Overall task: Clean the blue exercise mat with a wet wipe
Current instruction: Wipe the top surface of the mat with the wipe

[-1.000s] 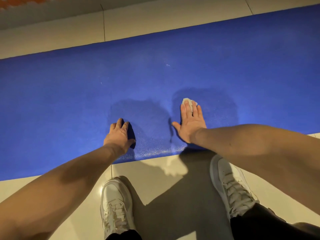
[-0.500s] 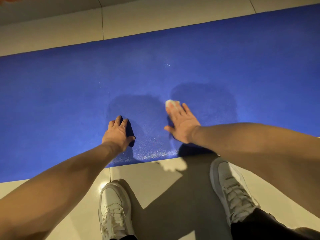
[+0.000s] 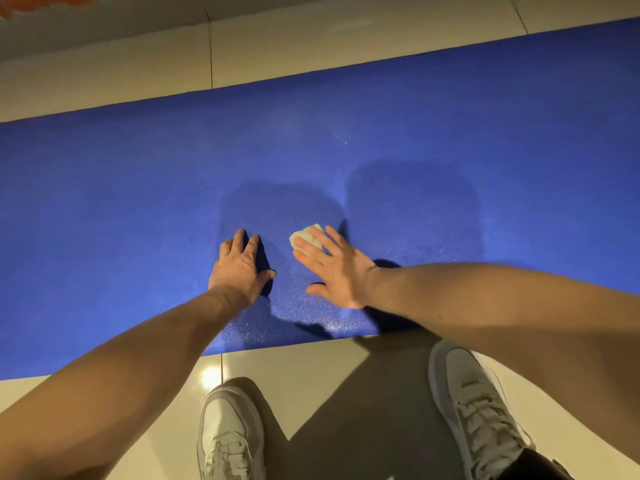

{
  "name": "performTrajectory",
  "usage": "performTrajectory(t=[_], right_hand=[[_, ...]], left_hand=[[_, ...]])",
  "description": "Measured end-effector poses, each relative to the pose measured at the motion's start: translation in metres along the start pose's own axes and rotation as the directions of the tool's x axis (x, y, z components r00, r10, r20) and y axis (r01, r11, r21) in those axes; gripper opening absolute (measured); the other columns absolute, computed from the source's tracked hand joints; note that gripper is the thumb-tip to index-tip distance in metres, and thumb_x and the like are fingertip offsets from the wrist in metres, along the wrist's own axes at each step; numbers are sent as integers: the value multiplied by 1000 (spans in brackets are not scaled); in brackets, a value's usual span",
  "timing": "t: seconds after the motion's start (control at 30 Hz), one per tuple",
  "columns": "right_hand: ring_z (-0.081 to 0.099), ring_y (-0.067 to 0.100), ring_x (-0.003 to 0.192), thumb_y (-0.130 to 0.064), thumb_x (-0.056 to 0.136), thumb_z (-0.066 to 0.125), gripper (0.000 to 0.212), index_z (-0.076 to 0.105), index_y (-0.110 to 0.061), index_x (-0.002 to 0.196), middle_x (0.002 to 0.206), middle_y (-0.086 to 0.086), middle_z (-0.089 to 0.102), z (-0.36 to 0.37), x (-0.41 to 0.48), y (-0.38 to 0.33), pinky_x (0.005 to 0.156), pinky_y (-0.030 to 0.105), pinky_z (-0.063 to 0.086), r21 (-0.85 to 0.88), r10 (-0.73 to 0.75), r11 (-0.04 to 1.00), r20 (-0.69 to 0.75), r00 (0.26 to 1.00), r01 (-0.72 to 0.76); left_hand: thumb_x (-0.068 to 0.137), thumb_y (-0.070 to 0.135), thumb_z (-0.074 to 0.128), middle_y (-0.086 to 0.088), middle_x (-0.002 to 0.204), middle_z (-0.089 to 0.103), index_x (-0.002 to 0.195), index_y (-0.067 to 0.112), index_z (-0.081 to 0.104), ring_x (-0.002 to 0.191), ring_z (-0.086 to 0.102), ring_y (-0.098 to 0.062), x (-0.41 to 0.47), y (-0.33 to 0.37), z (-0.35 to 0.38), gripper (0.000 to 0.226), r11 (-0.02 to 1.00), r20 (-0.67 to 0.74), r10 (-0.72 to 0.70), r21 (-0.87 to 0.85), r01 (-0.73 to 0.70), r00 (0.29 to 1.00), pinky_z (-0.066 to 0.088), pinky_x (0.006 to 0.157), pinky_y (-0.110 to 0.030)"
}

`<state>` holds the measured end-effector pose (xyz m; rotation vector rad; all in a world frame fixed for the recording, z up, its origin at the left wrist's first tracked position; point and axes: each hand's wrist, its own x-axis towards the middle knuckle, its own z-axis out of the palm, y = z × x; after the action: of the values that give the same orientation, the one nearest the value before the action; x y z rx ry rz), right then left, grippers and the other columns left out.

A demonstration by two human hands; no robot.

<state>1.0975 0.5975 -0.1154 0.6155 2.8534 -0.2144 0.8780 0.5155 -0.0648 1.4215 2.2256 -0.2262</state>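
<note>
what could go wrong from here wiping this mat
1. The wet wipe is a small wad pinned only under the flat fingers of the right hand; it could slip out mid-stroke.
2. The blue exercise mat lies on glossy tile floor, and the left hand leans on it near its edge, so it might skid.
3. Only patches near the hands look damp; stretches may get missed.

Cream floor tiles carry two white lace-up sneakers, left sneaker and right sneaker. Orange patch at top left, possibly a rug.
</note>
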Motion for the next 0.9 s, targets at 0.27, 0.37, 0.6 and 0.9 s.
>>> performTrajectory(t=[0.27, 0.37, 0.6, 0.9], right_hand=[[-28, 33, 150, -63, 101, 18, 86, -17, -8, 158, 164, 12, -27, -16, 7, 64, 124, 48, -13, 180, 640, 746, 73, 765, -641], [-22, 39, 151, -59, 102, 34, 91, -9, -2, 158, 166, 19, -17, -23, 26, 25, 124, 48, -13, 281, 562, 792, 13, 827, -543], [-2, 37, 155, -58, 102, 33, 78, 15, -10, 161, 169, 11, 1, -11, 31, 13, 125, 52, 6, -10, -61, 998, -42, 997, 61], [-26, 36, 151, -62, 101, 28, 88, -12, -9, 160, 166, 8, -23, -25, 52, 69, 124, 49, -12, 251, 596, 772, 36, 802, -585]], left_hand=[[94, 52, 59, -2, 167, 2, 160, 22, 12, 149, 8, -28, 14, 6, -10, 86, 1000, 2, -1, -17, 1, 1000, 24, 122, -47], [95, 53, 58, -2, 167, 1, 160, 22, 12, 149, 7, -28, 19, 7, -12, 86, 1000, 3, -6, -9, 6, 1000, 26, 121, -46], [94, 56, 56, -4, 167, 1, 160, 23, 12, 149, 8, -29, 25, 4, -7, 86, 999, -23, 11, 35, -10, 1000, 27, 120, -45], [94, 60, 52, -2, 167, 0, 160, 27, 10, 149, 8, -29, 27, 0, -9, 85, 998, -8, 15, 64, -15, 1000, 24, 120, -46]])
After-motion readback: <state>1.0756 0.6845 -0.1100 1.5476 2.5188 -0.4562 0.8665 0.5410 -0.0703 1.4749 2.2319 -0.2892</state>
